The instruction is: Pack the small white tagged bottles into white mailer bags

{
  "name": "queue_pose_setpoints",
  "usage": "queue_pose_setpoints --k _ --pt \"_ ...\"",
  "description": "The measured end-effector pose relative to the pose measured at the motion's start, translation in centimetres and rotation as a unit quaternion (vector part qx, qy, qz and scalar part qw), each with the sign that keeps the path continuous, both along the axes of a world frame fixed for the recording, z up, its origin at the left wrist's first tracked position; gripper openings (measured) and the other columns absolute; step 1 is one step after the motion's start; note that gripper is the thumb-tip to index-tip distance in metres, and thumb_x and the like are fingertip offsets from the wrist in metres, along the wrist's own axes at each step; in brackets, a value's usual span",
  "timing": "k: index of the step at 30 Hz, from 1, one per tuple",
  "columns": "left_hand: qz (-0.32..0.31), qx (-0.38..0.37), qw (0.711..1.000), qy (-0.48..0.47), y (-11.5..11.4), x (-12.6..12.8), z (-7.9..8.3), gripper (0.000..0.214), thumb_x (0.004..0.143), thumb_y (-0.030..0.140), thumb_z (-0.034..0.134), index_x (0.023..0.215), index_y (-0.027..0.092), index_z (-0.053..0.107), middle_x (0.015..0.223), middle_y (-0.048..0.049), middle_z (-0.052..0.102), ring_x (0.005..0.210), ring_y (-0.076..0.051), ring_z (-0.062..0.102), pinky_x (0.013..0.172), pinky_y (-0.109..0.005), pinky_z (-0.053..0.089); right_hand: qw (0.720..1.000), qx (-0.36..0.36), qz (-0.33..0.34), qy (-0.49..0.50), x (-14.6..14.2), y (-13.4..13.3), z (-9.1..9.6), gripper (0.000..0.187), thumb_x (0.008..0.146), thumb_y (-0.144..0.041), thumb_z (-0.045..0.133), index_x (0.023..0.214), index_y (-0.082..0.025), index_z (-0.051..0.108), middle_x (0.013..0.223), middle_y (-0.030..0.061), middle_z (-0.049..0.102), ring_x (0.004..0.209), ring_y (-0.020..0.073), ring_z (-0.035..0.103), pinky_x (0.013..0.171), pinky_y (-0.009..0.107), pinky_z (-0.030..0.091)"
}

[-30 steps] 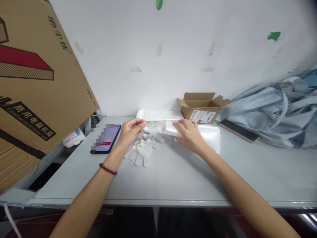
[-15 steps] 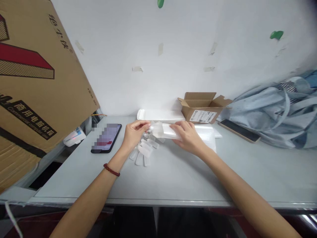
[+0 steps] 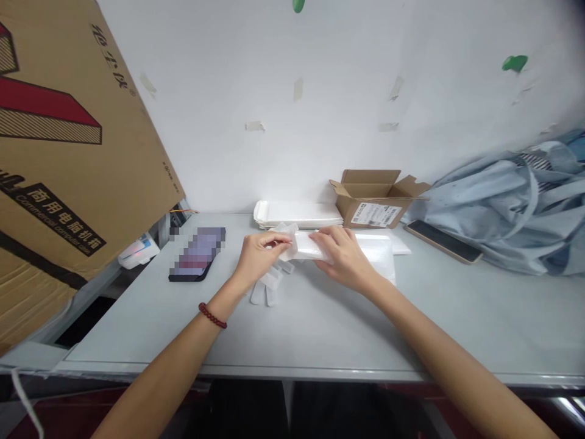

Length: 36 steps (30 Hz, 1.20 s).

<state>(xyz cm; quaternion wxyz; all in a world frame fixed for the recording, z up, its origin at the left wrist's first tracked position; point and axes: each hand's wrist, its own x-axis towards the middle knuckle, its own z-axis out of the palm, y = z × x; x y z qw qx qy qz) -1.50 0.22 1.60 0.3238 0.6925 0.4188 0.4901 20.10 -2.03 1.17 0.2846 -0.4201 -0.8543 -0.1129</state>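
Observation:
My left hand (image 3: 261,256) is closed in a pinch on a small white plastic piece at the mouth of a clear plastic bag (image 3: 307,245). My right hand (image 3: 342,256) grips that bag from the right, fingers curled over its top. Both hands sit close together over the middle of the pale table (image 3: 292,329). Under my left hand lies a pile of several small white plastic pieces (image 3: 267,288), partly hidden by the hand. A flat stack of clear bags (image 3: 379,251) lies under and behind my right hand.
A black phone (image 3: 197,255) lies to the left. A white tray (image 3: 297,213) and an open cardboard box (image 3: 372,198) stand at the back wall. Another phone (image 3: 441,241) and a heap of blue-grey cloth (image 3: 512,201) are on the right. A large cardboard carton (image 3: 68,152) leans at left.
My left hand has moved right with the small white piece to the bag's mouth. My right hand has drawn the bag slightly left and lower, so the hands are closer.

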Motion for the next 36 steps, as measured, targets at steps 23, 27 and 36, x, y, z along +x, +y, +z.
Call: queue_pose_setpoints --k 23,27,36 --pt "-0.329 -0.241 0.867 0.287 0.6 -5.7 4.3 0.035 0.066 0.029 0.073 0.1 0.024 0.07 0.07 0.0028 0.057 0.06 -0.011 0.046 0.057 -0.023 0.035 0.997 -0.061 -0.021 -0.049 0.1 0.3 -0.7 0.044 0.082 -0.029 0.061 0.121 -0.017 0.046 0.117 0.0158 0.051 0.107 0.0282 0.048 0.09 0.044 0.036" --pt "-0.291 -0.188 0.863 0.367 0.2 -4.9 4.2 0.029 0.066 0.031 0.071 0.094 0.024 0.071 0.078 0.0018 0.056 0.065 -0.012 0.045 0.061 -0.023 0.034 0.996 -0.067 -0.022 -0.058 0.0 0.3 -0.9 0.048 0.082 -0.032 0.062 0.124 -0.017 0.044 0.121 0.0171 0.051 0.111 0.0295 0.047 0.09 0.044 0.037" --pt "-0.227 -0.122 0.917 0.304 -0.9 -4.5 4.2 0.017 0.065 0.026 0.066 0.082 0.023 0.068 0.067 0.0031 0.047 0.055 -0.011 0.039 0.05 -0.022 0.029 0.994 -0.081 -0.019 -0.064 0.0 0.2 -1.2 0.062 0.081 -0.046 0.062 0.131 -0.019 0.037 0.13 0.0198 0.045 0.12 0.0327 0.042 0.091 0.049 0.037"
